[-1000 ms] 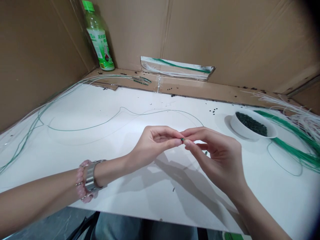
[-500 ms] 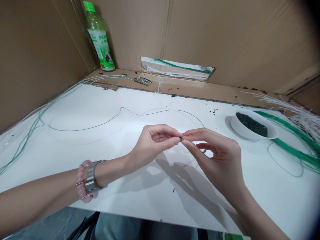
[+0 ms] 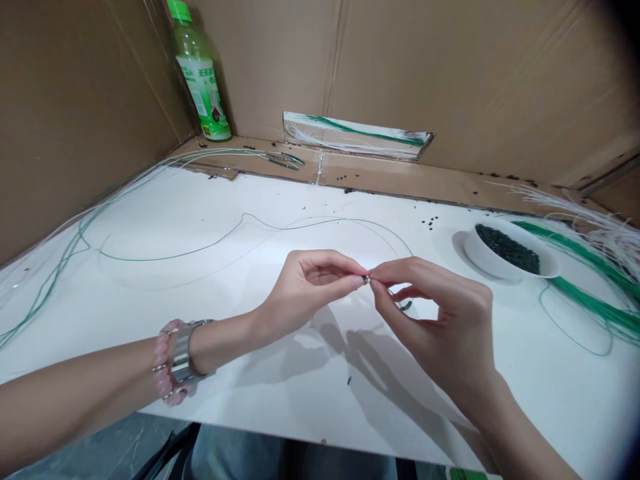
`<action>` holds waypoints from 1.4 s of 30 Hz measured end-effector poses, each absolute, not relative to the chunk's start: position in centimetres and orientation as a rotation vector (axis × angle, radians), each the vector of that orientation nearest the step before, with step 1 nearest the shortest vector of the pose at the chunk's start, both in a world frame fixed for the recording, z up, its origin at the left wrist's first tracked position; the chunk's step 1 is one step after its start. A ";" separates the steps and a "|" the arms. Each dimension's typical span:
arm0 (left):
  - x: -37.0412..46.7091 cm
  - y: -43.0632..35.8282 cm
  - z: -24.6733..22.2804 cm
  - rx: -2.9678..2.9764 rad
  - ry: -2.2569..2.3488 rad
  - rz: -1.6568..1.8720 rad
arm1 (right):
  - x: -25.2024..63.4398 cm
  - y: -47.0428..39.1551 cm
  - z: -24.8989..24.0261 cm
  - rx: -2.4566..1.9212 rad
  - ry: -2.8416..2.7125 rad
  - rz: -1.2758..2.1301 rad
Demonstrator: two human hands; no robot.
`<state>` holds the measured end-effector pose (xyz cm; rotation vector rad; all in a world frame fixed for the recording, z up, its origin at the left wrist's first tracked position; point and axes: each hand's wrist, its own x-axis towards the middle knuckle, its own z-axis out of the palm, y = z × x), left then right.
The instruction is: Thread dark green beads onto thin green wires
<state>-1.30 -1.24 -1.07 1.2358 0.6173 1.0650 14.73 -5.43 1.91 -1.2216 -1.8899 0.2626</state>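
Note:
My left hand is closed in a pinch of thumb and forefinger on a tiny dark bead. Right beside it, my right hand also pinches, its fingertips almost touching the bead. A thin green cord curves across the table and passes behind my right hand; its end at the fingertips is too small to make out clearly. Below my right fingers hangs a short row of dark beads, partly hidden by the hand.
A white bowl of dark beads stands at right, beside coiled green cord and white strands. Strands with beaded ends lie at back left, near a green bottle. Cardboard walls enclose the table.
My right hand has shifted slightly right, and its fingertips have drawn a little apart from my left ones. More of the tiny bead and the hanging dark row shows. My left hand is nearly still.

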 end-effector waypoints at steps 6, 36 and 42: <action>-1.4 -1.3 -1.3 1.274 0.645 1.061 | 14.8 -5.3 1.7 -1.199 -1.936 0.213; -1.4 -0.9 -1.3 1.378 0.716 1.016 | 15.2 -4.9 1.5 -1.202 -1.936 0.289; -1.5 -0.6 -1.3 1.683 0.785 1.029 | 14.9 -4.8 1.1 -1.258 -1.915 0.349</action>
